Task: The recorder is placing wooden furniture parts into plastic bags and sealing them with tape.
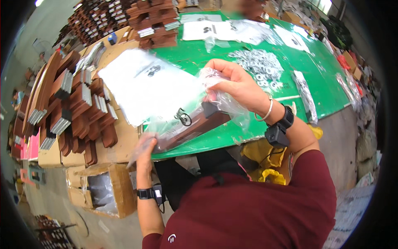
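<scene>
A clear plastic bag (171, 124) with black print lies at the near edge of the green table, with a long reddish-brown piece (203, 128) inside it. My right hand (236, 83) pinches the gathered plastic at the bag's upper right end, above the piece's dark end. At the other end, my left hand (145, 151) grips the bag's lower left corner, its fingers partly covered by the film. A stack of white printed bags (143, 89) lies flat just beyond the piece.
Brown pieces with metal-coloured ends (78, 108) are piled at the left on cardboard. Loose metal washers (261, 66) lie heaped on the green table (327, 89), near a wrapped bundle (305, 97). An open cardboard box (120, 189) stands on the floor, and yellow bags (265, 155) hang below the table edge.
</scene>
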Available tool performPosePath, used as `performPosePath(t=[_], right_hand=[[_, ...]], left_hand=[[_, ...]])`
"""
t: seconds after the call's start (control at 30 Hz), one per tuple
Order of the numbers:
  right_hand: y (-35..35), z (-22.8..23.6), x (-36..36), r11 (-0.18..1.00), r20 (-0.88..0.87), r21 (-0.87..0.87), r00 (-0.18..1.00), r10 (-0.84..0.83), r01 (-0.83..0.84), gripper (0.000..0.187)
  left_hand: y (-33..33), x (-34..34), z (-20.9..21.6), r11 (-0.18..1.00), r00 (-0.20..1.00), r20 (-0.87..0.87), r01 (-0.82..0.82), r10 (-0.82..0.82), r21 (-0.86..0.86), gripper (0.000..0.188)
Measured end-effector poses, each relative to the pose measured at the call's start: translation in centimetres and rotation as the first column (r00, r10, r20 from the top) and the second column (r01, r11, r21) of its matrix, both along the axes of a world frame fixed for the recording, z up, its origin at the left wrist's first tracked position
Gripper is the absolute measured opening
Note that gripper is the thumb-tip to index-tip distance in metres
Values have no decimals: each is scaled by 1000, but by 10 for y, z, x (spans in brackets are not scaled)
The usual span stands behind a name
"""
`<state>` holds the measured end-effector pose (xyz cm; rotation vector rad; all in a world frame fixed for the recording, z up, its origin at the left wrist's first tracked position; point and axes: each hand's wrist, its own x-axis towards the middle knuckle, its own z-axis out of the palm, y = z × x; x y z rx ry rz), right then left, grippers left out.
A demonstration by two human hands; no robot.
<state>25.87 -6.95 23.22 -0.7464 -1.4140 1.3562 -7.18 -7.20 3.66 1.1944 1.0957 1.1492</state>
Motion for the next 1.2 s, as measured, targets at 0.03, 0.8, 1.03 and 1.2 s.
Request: performPosePath(t=[0.03,0.8,1.03,1.2], right_hand=[[0,-10,6,1000,-3,-6,1000,-17,17,10],[95,-193,263,626,909,390,-392,-143,675,53],[64,-157,242,522,857,398,-101,-506,754,40],[-25,-146,195,663,808,289,196,-556,691,27]], left_hand=[[4,-9,-8,998,1000,-7,-25,25,64,26],[120,-27,-4,931,905,-405,-33,-127,-364,44],[77,34,70,888,366,-820,-39,440,458,44],[47,89,81,687,532,-680,229,505,689,44]])
